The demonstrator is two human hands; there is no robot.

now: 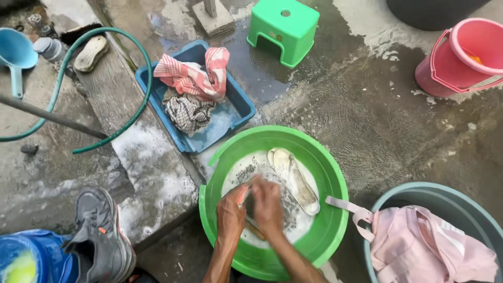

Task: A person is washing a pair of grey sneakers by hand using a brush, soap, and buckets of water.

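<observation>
Both hands work in a green basin of soapy water. Left hand curls around an orange-handled brush; right hand grips a dark item, its kind unclear. A pale sandal lies near the basin's far rim. Beyond: blue tub of cloths.

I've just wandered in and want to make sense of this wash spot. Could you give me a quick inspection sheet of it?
Surface: wet concrete floor, soapy patches.
Job's things: green basin of sudsy water; pale sandal lying in it.
Clutter: blue tub of cloths, green stool, pink bucket, grey sneaker, pink bag.
Hands: left hand and right hand together over the suds, gripping something mostly hidden.
Cables: green hose looped on the floor.
Surroundings: blue scoop.
</observation>
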